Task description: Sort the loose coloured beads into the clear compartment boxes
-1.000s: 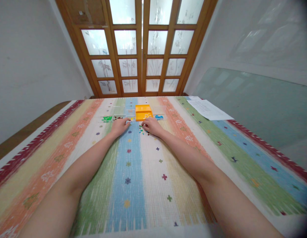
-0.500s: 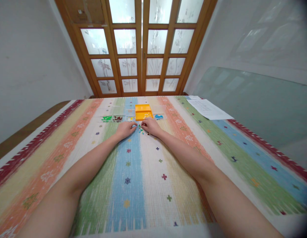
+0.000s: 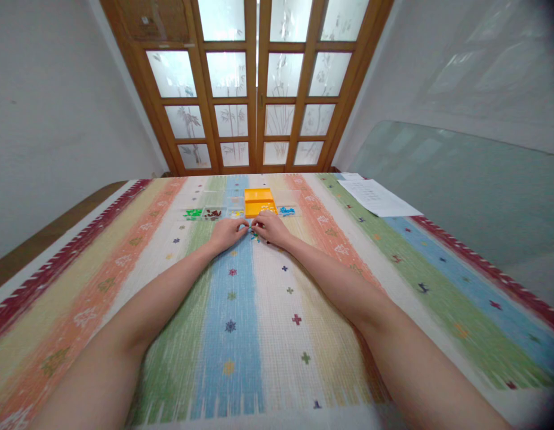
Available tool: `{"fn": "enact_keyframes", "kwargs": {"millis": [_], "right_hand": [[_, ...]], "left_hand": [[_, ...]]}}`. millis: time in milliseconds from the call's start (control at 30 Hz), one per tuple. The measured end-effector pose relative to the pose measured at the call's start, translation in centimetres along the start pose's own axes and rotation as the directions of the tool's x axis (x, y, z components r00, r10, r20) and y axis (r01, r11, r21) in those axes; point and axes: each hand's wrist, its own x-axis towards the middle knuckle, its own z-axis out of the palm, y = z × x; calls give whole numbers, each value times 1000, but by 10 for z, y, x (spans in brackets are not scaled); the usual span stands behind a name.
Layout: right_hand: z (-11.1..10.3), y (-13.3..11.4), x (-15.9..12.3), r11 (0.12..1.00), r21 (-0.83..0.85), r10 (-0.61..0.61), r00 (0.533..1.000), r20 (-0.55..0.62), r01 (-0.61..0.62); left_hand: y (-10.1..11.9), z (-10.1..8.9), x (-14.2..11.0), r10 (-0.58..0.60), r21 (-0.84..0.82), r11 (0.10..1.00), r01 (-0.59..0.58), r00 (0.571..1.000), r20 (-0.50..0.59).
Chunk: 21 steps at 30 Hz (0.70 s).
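Several colors of tiny pieces are out on the worktop [image 3: 232, 298], mostly in clear plastic containers [image 3: 203, 217]. Far left is green pieces [image 3: 193, 213], then dark brown pieces [image 3: 213, 214], then the left hand [image 3: 227, 234] just in front, grip drawn together, can't tell if it's pinching anything. Next, yellow pieces [image 3: 237, 213], and loose mixed pieces [image 3: 255, 237] by both hands' fingertips. Open orange box [image 3: 258, 196] has pale pieces [image 3: 268, 208] in it. Right hand [image 3: 273, 228] is in front, fingers curled, can't tell about that grip either. Then blue pieces [image 3: 286, 211] in clear plastic, and printed paper [image 3: 378, 200] farther right.
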Motion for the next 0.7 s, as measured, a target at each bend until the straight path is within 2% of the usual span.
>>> {"fn": "enact_keyframes", "kwargs": {"millis": [200,400,567,700], "right_hand": [[2,0,0,1000,27,-11,1000,-18,11],[-1,-1,-1,999,-15,50,998,-23,-50],[-2,6,-2,988,-103,116,993,-32,-119],[-3,12,-3,983,-122,137,990,-28,-139]], "left_hand": [[0,0,0,11,16,1000,-11,1000,0],[-6,-1,1,-59,49,997,60,998,-22],[-19,-6,3,-126,75,988,132,988,-89],[-41,-17,6,-227,65,968,242,958,-177]]}}
